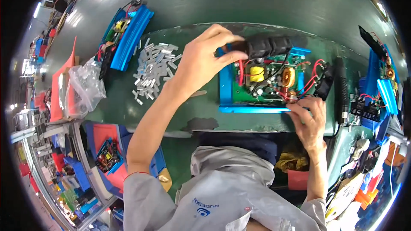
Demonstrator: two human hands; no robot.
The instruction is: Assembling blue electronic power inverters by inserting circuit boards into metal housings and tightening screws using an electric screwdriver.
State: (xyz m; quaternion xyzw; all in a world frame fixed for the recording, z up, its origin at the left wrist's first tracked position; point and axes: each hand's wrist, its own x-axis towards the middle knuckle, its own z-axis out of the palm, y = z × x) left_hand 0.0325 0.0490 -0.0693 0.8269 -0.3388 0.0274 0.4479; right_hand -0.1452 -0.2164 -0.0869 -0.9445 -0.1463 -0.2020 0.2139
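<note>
In front of me on the green bench lies a blue metal case (226, 90) with a green circuit board (248, 95) inside. A yellow transformer (257, 74), a copper-coloured coil (289, 77) and red and black wires stand on the board. My left hand (209, 51) pinches the left end of a black double block (269, 47) over the case's far side. My right hand (310, 117) has its thumb and fingers closed on the case's near right corner, beside the red wires. A black end panel (324, 81) hangs on wires at the right; its far side is hidden.
A pile of short silvery tubes (154, 68) lies left of the case. Beyond are another blue case (132, 38) and a clear plastic bag (87, 83). A black corded rod-shaped tool (339, 85) and further blue units (387, 96) are at the right.
</note>
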